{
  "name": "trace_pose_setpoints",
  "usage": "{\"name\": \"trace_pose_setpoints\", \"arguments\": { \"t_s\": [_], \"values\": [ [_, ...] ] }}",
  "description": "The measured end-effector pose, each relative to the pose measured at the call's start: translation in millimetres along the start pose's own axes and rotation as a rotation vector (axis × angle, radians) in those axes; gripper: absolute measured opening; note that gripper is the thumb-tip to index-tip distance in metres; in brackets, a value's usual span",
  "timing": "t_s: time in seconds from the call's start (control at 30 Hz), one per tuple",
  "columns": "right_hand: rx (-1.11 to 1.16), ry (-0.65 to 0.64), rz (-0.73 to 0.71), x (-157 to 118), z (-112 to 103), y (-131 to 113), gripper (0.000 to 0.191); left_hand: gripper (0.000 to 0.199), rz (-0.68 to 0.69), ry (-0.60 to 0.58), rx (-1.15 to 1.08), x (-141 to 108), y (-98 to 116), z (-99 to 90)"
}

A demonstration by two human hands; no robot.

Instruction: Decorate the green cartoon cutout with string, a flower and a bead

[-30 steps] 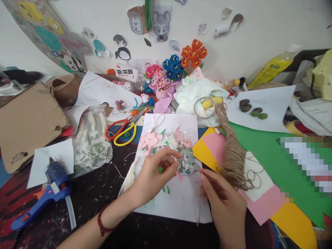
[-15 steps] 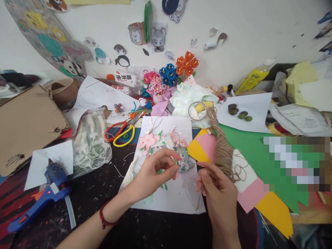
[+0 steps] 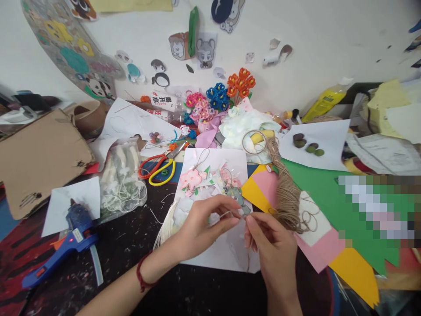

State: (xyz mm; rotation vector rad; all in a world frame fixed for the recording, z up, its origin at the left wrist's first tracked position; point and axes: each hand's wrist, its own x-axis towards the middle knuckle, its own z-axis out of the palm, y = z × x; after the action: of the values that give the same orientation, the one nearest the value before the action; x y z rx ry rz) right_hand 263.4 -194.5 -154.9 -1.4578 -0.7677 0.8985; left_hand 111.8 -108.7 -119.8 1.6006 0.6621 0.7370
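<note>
My left hand (image 3: pixel 210 224) and my right hand (image 3: pixel 271 241) almost meet over a white sheet of paper (image 3: pixel 223 254). A short piece of thin string (image 3: pixel 226 214) shows between the left fingers and runs toward the right fingertips. Both hands are closed in a pinch on it; its ends are hidden. Just beyond the fingers lies a grey-green cartoon character cutout (image 3: pixel 234 193), partly covered by my left hand. Farther up the sheet are a pink flower-shaped piece (image 3: pixel 190 179) with a cord loop and other paper cutouts. White tassel threads (image 3: pixel 166 226) lie beside my left wrist.
Scissors (image 3: pixel 161 169) with red and yellow handles lie behind left. A blue glue gun (image 3: pixel 74 239) rests at the left near a plastic bag of white cords (image 3: pixel 123 188). A twine bundle (image 3: pixel 286 193) and green paper (image 3: pixel 332 197) are at the right. Pipe-cleaner flowers (image 3: pixel 219 96) stand behind.
My left hand has moved right and my fingertips have come together with the right ones. The string now shows between them. The whole view has shifted slightly.
</note>
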Motion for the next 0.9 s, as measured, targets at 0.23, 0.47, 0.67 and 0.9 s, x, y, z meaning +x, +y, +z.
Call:
{"name": "trace_pose_setpoints", "arguments": {
  "t_s": [0.23, 0.47, 0.67, 0.9],
  "values": [
    [0.028, -0.171, 0.038, 0.3, -2.4, 2.7, 0.017, 0.009, 0.138, 0.098, 0.287, -2.5, -4.5, 4.3],
    [-0.038, -0.090, 0.010, -0.3, -5.5, 5.3, 0.018, 0.009, 0.099, 0.108, 0.287, -3.1, -7.6, 5.1],
    [-0.111, -0.048, -0.057, -2.4, -5.8, 5.9, 0.015, 0.009, 0.073, 0.110, 0.277, -1.7, -8.3, 6.1],
    [-0.159, -0.024, -0.128, -2.8, -0.3, 3.7, 0.009, 0.011, 0.071, 0.095, 0.302, -1.4, -7.9, 6.6]
  ]
}}
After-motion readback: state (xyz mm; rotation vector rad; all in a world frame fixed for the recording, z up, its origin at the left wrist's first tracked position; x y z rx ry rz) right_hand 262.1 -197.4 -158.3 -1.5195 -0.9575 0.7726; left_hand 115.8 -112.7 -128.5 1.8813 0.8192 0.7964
